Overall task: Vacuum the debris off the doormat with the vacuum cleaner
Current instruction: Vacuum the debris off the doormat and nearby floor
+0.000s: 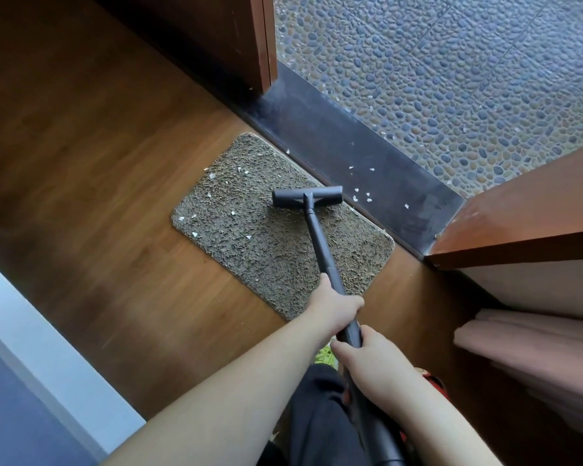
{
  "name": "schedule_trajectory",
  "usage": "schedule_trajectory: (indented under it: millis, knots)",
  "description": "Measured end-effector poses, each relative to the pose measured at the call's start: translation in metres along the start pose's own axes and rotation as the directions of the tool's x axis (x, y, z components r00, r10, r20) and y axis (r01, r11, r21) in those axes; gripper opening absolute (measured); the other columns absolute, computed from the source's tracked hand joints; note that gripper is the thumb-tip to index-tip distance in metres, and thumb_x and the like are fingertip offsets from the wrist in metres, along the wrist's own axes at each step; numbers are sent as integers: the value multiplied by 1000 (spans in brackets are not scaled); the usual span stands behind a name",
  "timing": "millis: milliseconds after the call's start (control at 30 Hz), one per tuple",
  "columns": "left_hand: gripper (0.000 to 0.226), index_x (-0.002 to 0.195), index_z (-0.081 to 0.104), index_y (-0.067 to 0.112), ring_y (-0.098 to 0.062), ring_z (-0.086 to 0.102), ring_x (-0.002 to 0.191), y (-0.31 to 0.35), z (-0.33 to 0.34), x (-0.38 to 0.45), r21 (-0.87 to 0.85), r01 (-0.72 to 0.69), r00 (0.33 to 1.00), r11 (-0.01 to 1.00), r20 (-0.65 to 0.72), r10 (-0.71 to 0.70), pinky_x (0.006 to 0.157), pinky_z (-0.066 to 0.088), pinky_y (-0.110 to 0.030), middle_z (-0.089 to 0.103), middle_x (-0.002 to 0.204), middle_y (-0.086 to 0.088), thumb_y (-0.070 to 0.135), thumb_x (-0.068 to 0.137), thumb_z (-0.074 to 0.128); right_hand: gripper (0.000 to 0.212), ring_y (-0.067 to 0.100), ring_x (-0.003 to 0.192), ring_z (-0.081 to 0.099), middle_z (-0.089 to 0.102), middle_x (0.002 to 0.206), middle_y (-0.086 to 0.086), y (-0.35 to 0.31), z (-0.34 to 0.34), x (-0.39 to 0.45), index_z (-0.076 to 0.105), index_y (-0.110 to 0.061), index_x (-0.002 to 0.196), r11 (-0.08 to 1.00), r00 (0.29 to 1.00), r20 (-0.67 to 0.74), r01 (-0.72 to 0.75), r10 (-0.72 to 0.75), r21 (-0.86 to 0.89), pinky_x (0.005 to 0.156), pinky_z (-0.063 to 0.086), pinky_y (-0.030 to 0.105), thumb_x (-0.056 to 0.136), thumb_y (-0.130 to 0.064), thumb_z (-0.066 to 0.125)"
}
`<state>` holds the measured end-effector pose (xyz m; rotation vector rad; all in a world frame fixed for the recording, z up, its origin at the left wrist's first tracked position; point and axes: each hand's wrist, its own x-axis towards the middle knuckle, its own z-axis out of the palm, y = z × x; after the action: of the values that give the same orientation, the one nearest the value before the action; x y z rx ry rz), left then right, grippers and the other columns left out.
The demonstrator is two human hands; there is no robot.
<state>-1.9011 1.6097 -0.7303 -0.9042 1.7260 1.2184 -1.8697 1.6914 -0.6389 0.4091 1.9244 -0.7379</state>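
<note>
Both hands wrapped round the vacuum wand: left hand further down, right hand nearer me. Nozzle head sits flat on the doormat at its far-right edge. White debris remains on the left half, so I should keep the head flat and work leftward in slow overlapping strokes.

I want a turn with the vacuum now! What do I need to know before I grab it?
Left hand grips the vacuum tube higher up; right hand grips it lower, nearer the body.
The vacuum head sits on the doormat, at its far edge by the dark threshold.
Done: the mat's right side looks mostly clean.
Left: white bits on the mat's left and middle. More bits lie on the threshold, off the mat.
</note>
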Motion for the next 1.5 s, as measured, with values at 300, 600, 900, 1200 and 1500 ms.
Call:
schedule_trajectory:
  millis: [300,600,900,1200,1500]
  knots:
    - [67,136,42,13,-27,58,96,33,-18,16,21,9,1000,1000,-16,-8,72,48,-29,58,122,-15,24,74,64,8,32,57,64,56,70,6,-33,-17,23,47,-15,85,991,999,52,4,-12,136,61,55,36,92,-16,50]
    - [100,158,7,24,-31,57,116,2,11,-9,42,43,998,998,52,-45,100,50,-41,50,139,-13,30,74,62,15,25,61,68,66,78,3,10,-6,-7,47,-24,83,998,998,54,-37,35,48,66,56,31,89,-35,54]
    - [104,158,5,27,-30,57,116,-22,21,-23,44,30,998,999,52,-32,101,48,-41,52,138,-11,36,70,60,6,20,42,63,63,73,5,25,9,-33,50,-18,92,984,999,36,-45,39,170,45,48,25,91,-24,52]
    - [85,146,35,16,-30,62,106,6,-11,9,-14,-24,998,1000,-59,23,90,53,-37,59,128,-14,36,69,65,14,20,58,61,58,77,1,-12,1,10,43,-25,77,998,999,2,49,-49,39,52,45,21,91,-23,47]
    - [60,140,39,14,-32,60,106,24,-19,36,-54,34,994,998,-107,-40,82,55,-36,56,128,-15,29,87,62,5,7,25,49,53,70,4,-35,-17,32,44,-12,92,997,995,98,15,-22,70,29,33,13,95,-16,43]
